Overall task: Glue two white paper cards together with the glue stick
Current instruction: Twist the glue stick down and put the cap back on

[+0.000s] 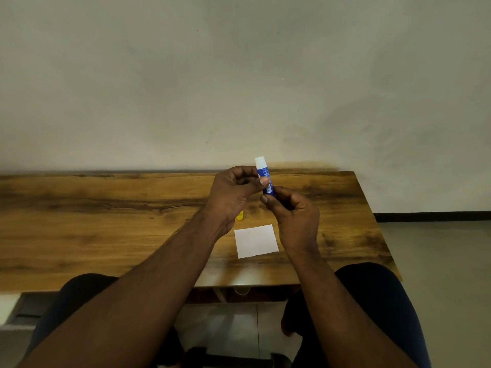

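Note:
A blue glue stick [265, 176] with its white tip uncovered stands nearly upright above the table, held between both hands. My left hand [233, 193] grips its upper body with thumb and fingers. My right hand [293, 217] pinches its lower end. A white paper card [255, 241] lies flat on the wooden table [106, 208] just below the hands; I cannot tell whether it is one card or two stacked. A small yellow cap [240, 215] lies on the table, half hidden behind my left wrist.
The table's far edge meets a plain pale wall [239, 75]. Its right edge [377, 224] drops to the floor. My knees and a chair sit below the near edge.

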`<action>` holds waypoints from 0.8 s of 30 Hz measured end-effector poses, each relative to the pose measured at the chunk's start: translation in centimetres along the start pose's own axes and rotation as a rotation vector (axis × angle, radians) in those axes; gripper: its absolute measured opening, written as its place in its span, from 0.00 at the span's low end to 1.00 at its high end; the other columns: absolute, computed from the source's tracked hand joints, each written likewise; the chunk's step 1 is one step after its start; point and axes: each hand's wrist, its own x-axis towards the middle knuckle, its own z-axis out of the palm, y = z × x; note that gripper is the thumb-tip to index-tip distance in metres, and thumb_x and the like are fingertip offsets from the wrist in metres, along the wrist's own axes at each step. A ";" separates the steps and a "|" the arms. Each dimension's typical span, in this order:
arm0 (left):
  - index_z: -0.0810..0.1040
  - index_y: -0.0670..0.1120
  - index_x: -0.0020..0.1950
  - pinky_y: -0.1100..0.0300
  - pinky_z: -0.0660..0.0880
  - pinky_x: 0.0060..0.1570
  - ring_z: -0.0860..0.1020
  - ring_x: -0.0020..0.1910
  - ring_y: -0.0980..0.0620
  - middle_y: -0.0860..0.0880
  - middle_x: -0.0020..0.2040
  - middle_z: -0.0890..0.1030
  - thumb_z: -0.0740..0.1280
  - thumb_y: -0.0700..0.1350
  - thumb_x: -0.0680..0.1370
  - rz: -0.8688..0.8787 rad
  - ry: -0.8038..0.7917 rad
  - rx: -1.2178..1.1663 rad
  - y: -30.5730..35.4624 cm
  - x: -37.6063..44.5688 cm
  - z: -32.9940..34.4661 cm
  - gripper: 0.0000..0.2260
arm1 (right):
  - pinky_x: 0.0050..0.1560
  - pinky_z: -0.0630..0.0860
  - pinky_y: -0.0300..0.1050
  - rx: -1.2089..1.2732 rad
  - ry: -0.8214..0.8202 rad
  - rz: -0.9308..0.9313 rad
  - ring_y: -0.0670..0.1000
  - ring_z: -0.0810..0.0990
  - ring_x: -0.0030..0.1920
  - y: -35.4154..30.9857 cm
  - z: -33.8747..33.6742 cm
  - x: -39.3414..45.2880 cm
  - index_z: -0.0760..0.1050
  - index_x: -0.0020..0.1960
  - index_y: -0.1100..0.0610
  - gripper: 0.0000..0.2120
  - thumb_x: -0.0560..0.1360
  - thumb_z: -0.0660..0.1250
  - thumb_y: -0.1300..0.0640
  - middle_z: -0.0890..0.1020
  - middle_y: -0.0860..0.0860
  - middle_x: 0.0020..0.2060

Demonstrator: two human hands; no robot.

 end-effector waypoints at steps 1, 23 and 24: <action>0.81 0.41 0.53 0.67 0.77 0.37 0.83 0.43 0.55 0.44 0.47 0.85 0.74 0.39 0.71 0.005 0.000 -0.005 0.0 0.0 0.1 0.12 | 0.47 0.81 0.41 0.044 -0.003 0.019 0.46 0.84 0.46 0.0 0.0 0.0 0.80 0.55 0.56 0.15 0.69 0.74 0.61 0.85 0.48 0.45; 0.81 0.40 0.51 0.64 0.78 0.41 0.83 0.42 0.53 0.45 0.44 0.85 0.75 0.37 0.69 0.060 0.050 -0.032 -0.5 0.2 1.2 0.11 | 0.45 0.81 0.41 0.335 0.089 0.254 0.49 0.84 0.45 0.1 0.6 0.2 0.78 0.46 0.57 0.13 0.67 0.73 0.71 0.84 0.51 0.43; 0.82 0.40 0.52 0.63 0.78 0.42 0.83 0.43 0.52 0.45 0.45 0.85 0.75 0.38 0.70 0.061 0.049 -0.033 -0.6 0.2 1.2 0.12 | 0.45 0.81 0.41 0.263 0.097 0.219 0.49 0.84 0.45 0.2 0.7 0.2 0.78 0.46 0.56 0.13 0.67 0.74 0.70 0.84 0.51 0.43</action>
